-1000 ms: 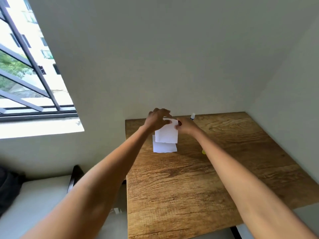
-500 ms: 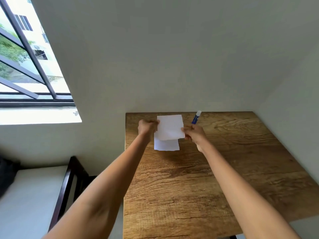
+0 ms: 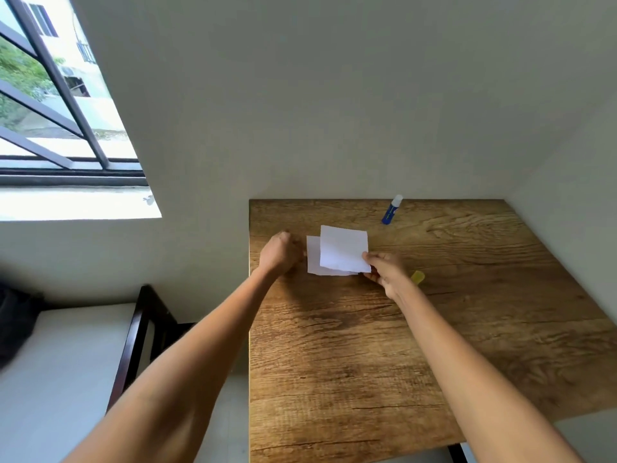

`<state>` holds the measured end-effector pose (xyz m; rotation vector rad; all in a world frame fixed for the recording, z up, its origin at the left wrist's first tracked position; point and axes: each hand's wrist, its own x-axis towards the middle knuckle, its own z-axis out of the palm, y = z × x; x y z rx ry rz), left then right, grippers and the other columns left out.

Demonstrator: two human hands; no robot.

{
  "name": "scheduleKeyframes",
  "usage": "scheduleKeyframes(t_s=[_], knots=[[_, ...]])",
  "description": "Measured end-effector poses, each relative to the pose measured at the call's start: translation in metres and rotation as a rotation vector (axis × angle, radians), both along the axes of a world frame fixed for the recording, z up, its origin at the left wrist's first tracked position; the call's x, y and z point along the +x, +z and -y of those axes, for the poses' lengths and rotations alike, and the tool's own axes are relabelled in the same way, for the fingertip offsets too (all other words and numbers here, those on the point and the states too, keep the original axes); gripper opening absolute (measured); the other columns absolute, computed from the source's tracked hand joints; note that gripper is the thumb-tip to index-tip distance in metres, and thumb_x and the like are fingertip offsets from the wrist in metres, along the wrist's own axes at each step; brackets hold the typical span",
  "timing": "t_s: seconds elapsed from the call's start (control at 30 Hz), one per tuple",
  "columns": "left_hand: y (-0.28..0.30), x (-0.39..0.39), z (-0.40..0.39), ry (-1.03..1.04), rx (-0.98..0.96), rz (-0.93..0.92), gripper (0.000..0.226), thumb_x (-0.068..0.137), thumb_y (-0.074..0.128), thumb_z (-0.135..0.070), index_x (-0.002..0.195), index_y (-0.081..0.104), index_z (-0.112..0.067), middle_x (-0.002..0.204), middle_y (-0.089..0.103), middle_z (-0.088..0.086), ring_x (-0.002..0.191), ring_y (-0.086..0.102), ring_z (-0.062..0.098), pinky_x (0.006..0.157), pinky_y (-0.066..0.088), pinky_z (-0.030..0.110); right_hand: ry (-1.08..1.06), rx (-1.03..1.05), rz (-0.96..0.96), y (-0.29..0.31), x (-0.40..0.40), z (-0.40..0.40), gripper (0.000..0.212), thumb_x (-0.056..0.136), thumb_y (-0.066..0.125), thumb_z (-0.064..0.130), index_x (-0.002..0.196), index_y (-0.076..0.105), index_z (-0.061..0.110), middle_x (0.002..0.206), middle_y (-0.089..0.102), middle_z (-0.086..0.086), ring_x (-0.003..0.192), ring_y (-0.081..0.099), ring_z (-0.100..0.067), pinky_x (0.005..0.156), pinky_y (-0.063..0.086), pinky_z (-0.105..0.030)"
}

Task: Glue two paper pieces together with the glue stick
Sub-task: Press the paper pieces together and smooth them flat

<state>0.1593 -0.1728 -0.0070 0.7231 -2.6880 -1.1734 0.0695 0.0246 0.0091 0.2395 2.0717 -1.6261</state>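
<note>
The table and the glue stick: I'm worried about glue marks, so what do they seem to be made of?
The table looks like wood or a wood-print laminate: brown, with strong grain and knots and a matte, low-sheen surface; which one is unclear. The glue stick looks like smooth plastic, a blue tube with a white end and a faint gloss.
</note>
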Motion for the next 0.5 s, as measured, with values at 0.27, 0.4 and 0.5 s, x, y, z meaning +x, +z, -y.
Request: scheduleKeyframes(t_s=[0.27, 0.4, 0.5], knots=[[-0.005, 0.002, 0.012, -0.189, -0.126, 0.084, 0.053, 0.078, 0.072, -0.018, 0.128, 0.056, -0.019, 0.126, 0.052, 0.013, 0.115, 0.046, 0.027, 0.097, 0.045, 0.038, 0.019, 0.11, -0.084, -0.007, 0.003, 0.017, 0.013, 0.087, 0.062, 0.009, 0.096, 0.064, 0.0, 0.11, 0.065, -0.021, 0.089, 0.058, -0.023, 0.07, 0.051, -0.029], [-0.004, 0.001, 0.013, -0.195, -0.114, 0.108, 0.057, 0.077, 0.074, -0.02, 0.13, 0.054, -0.023, 0.126, 0.044, 0.014, 0.117, 0.047, 0.029, 0.102, 0.043, 0.041, 0.02, 0.167, -0.112, -0.007, 0.003, 0.022, 0.017, 0.086, 0.062, 0.01, 0.099, 0.064, -0.001, 0.11, 0.065, -0.02, 0.094, 0.059, -0.026, 0.082, 0.051, -0.036], [-0.004, 0.002, 0.012, -0.201, -0.11, 0.103, 0.058, 0.076, 0.075, -0.022, 0.13, 0.054, -0.023, 0.126, 0.043, 0.014, 0.117, 0.047, 0.03, 0.104, 0.042, 0.041, 0.009, 0.186, -0.12, -0.005, 0.003, 0.025, 0.016, 0.086, 0.062, 0.009, 0.097, 0.065, -0.002, 0.11, 0.065, -0.021, 0.098, 0.06, -0.028, 0.09, 0.049, -0.041]])
